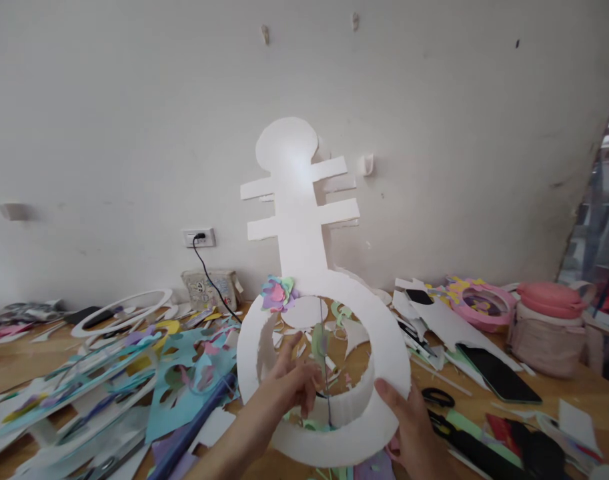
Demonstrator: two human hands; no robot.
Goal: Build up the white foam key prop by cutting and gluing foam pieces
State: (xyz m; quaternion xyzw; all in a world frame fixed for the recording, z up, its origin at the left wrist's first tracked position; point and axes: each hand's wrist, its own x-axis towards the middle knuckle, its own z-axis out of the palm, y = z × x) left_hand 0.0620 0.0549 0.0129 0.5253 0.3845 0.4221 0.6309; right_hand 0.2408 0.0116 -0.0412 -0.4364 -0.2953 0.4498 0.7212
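A large white cutout (301,233), perhaps of card or foam board, stands upright in front of me. It has a rounded head, a long neck with side tabs, and a thick ring for a body, like a guitar. A purple, pink and green paper flower (278,293) sits at the ring's upper left. My right hand (409,420) grips the ring at its lower right, thumb on the front. In front of the ring's opening, my left hand (294,380) has its fingers apart and holds nothing visible. Beside them hangs a thin dark string (325,360) with a green paper piece (318,343).
Coloured paper scraps (184,367) and white rings (129,313) crowd the left side. Scissors (109,463) lie at the lower left. To the right are a phone (499,373), a pink ring (484,307), a lidded pink container (549,333) and black-handled tools (459,440). A wall stands behind.
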